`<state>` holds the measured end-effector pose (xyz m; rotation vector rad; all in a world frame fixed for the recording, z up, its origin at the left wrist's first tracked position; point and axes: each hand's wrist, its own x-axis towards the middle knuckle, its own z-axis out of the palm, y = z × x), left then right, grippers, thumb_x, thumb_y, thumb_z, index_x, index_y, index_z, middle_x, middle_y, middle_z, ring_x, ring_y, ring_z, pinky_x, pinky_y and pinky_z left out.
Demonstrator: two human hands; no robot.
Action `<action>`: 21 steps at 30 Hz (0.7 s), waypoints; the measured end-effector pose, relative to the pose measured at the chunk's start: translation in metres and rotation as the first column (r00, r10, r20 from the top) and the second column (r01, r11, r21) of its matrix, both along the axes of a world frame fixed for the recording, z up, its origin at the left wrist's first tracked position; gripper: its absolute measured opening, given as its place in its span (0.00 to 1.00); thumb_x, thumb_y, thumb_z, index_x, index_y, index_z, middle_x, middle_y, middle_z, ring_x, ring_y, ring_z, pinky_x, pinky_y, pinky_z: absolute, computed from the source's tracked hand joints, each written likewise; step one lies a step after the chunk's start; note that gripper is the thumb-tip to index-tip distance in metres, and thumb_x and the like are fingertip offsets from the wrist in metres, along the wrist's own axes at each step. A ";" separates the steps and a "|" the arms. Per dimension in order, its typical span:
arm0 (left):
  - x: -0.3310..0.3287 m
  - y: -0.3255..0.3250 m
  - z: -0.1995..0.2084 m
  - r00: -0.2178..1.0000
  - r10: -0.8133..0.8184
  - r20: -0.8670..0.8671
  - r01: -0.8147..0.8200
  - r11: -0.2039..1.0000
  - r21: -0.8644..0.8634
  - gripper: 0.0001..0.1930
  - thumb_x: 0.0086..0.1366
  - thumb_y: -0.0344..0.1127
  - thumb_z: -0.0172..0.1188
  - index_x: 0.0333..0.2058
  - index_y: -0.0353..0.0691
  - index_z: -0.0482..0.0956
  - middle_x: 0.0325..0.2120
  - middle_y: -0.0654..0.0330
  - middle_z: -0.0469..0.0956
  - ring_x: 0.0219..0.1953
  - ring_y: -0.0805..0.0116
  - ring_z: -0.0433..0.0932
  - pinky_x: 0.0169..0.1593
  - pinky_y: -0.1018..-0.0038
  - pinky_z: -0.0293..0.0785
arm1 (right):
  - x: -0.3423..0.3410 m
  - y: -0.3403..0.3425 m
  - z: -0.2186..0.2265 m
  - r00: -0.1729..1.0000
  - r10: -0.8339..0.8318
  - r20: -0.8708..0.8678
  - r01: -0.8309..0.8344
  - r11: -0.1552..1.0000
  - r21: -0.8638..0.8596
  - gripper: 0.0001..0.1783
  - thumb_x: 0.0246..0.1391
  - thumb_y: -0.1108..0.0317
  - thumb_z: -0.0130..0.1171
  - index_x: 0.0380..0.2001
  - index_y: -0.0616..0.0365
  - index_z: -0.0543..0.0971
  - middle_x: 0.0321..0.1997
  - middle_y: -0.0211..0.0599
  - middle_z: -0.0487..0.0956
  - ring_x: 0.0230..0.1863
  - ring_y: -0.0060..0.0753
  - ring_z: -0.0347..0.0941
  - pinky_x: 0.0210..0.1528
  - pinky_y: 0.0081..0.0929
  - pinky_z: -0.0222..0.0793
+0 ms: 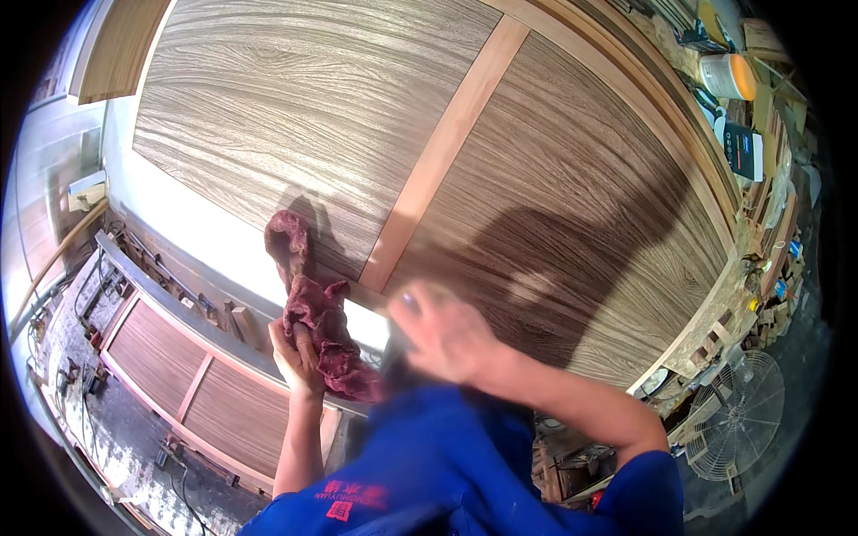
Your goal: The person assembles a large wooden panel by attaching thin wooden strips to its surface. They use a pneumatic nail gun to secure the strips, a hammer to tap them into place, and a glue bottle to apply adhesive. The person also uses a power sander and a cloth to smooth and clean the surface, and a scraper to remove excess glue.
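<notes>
My left hand (298, 357) is closed around a crumpled dark red cloth (315, 313). One end of the cloth reaches up over the near edge of a large wood-grain panel (331, 125), and the other hangs toward my blue shirt. To the right, my right hand (438, 330) is over the panel's near edge, its fingers bent and smeared by motion. A small dark purplish spot shows at its fingertips, too blurred to name. A light reddish wood strip (447, 147) crosses the panel between two grained fields.
A second framed panel (192, 384) lies lower at the left. On the right are a white tub with an orange lid (728, 77), a dark box (744, 150), several wood scraps and a round wire-guarded fan (735, 415). My shadow falls across the panel's right part.
</notes>
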<state>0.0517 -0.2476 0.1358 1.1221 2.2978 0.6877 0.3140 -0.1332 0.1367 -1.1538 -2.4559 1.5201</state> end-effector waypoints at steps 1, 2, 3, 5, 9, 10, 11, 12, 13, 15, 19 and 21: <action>-0.005 -0.001 0.002 1.000 -0.019 -0.002 0.019 0.999 0.026 0.09 0.79 0.36 0.51 0.45 0.35 0.73 0.26 0.57 0.76 0.27 0.69 0.72 0.36 0.69 0.73 | 0.015 -0.004 0.021 0.997 -0.016 0.076 0.021 0.997 -0.068 0.32 0.49 0.63 0.72 0.57 0.52 0.72 0.58 0.52 0.71 0.45 0.63 0.83 0.44 0.52 0.85; 0.000 0.008 0.018 0.995 -0.011 0.095 0.012 1.000 -0.008 0.08 0.79 0.34 0.51 0.44 0.34 0.73 0.25 0.59 0.74 0.26 0.72 0.69 0.34 0.73 0.70 | 0.034 -0.005 0.040 0.988 -0.029 0.153 0.050 0.990 -0.133 0.33 0.48 0.63 0.73 0.57 0.52 0.72 0.59 0.51 0.70 0.44 0.62 0.83 0.43 0.52 0.85; 0.001 0.013 0.027 0.985 -0.058 0.160 0.056 0.998 0.012 0.08 0.79 0.34 0.51 0.44 0.34 0.72 0.25 0.60 0.73 0.26 0.73 0.68 0.33 0.73 0.69 | 0.059 -0.012 0.048 0.975 -0.049 0.216 0.076 0.990 -0.119 0.35 0.48 0.60 0.74 0.59 0.49 0.72 0.59 0.51 0.70 0.41 0.62 0.84 0.42 0.52 0.85; 0.009 0.029 0.039 0.940 -0.175 0.291 0.164 0.985 0.062 0.08 0.79 0.34 0.51 0.44 0.34 0.72 0.24 0.62 0.71 0.25 0.75 0.66 0.32 0.74 0.67 | 0.116 -0.032 0.066 0.915 -0.125 0.383 0.177 0.979 -0.103 0.39 0.48 0.55 0.76 0.62 0.47 0.71 0.60 0.51 0.69 0.39 0.62 0.84 0.41 0.53 0.85; 0.067 0.066 0.072 0.774 -0.377 0.508 0.434 0.901 0.008 0.17 0.78 0.33 0.56 0.59 0.29 0.71 0.50 0.51 0.73 0.52 0.67 0.70 0.57 0.69 0.69 | 0.262 -0.136 0.065 0.777 -0.442 0.448 0.442 0.890 0.110 0.37 0.46 0.61 0.77 0.60 0.49 0.74 0.57 0.48 0.70 0.42 0.61 0.83 0.42 0.53 0.83; 0.080 0.073 0.078 0.695 -0.445 0.565 0.550 0.835 -0.018 0.24 0.77 0.33 0.59 0.66 0.28 0.71 0.65 0.44 0.71 0.67 0.65 0.69 0.70 0.69 0.65 | 0.289 -0.162 0.073 0.726 -0.481 0.491 0.499 0.860 0.104 0.36 0.46 0.62 0.76 0.60 0.49 0.74 0.56 0.48 0.71 0.42 0.61 0.83 0.43 0.53 0.82; 0.116 0.079 0.088 0.628 -0.471 0.619 0.555 0.829 0.069 0.19 0.75 0.35 0.58 0.58 0.30 0.72 0.55 0.48 0.73 0.58 0.67 0.70 0.62 0.70 0.66 | 0.314 -0.174 0.079 0.681 -0.521 0.515 0.548 0.829 0.114 0.36 0.47 0.62 0.76 0.60 0.49 0.74 0.56 0.48 0.71 0.42 0.61 0.82 0.45 0.52 0.82; 0.150 0.089 0.095 0.542 -0.494 0.680 0.552 0.819 0.155 0.16 0.74 0.38 0.57 0.50 0.31 0.74 0.46 0.53 0.74 0.49 0.68 0.70 0.54 0.72 0.68 | 0.341 -0.190 0.096 0.614 -0.562 0.554 0.622 0.777 0.099 0.34 0.49 0.63 0.75 0.59 0.49 0.74 0.56 0.49 0.71 0.45 0.62 0.82 0.48 0.52 0.81; 0.185 0.099 0.102 0.431 -0.519 0.738 0.551 0.799 0.241 0.15 0.72 0.41 0.56 0.43 0.32 0.75 0.37 0.57 0.76 0.39 0.70 0.71 0.46 0.73 0.69 | 0.373 -0.225 0.091 0.563 -0.636 0.527 0.645 0.738 0.200 0.34 0.48 0.63 0.75 0.59 0.48 0.73 0.57 0.49 0.71 0.47 0.64 0.81 0.49 0.53 0.80; 0.263 0.107 0.111 0.387 -0.644 0.660 0.620 0.712 0.331 0.14 0.71 0.41 0.55 0.40 0.32 0.75 0.35 0.58 0.75 0.36 0.69 0.70 0.44 0.72 0.70 | 0.453 -0.292 0.058 0.466 -0.729 0.502 0.733 0.636 0.242 0.34 0.48 0.65 0.75 0.59 0.45 0.73 0.57 0.48 0.71 0.50 0.65 0.80 0.51 0.54 0.79; 0.487 0.093 0.152 0.314 -0.735 0.601 0.696 0.609 0.382 0.15 0.72 0.41 0.53 0.40 0.31 0.76 0.37 0.56 0.77 0.36 0.67 0.73 0.44 0.69 0.73 | 0.606 -0.374 0.038 0.182 -0.873 0.453 0.822 0.388 0.416 0.35 0.49 0.71 0.72 0.61 0.41 0.72 0.59 0.47 0.71 0.54 0.65 0.78 0.54 0.55 0.78; 0.576 0.084 0.133 -0.026 -0.395 0.918 0.682 0.664 0.305 0.15 0.72 0.40 0.53 0.42 0.31 0.77 0.40 0.54 0.79 0.38 0.65 0.76 0.45 0.68 0.75 | 0.697 -0.411 0.019 0.043 -0.878 0.476 0.819 0.304 0.487 0.37 0.51 0.73 0.70 0.64 0.41 0.70 0.64 0.48 0.70 0.58 0.66 0.78 0.57 0.53 0.77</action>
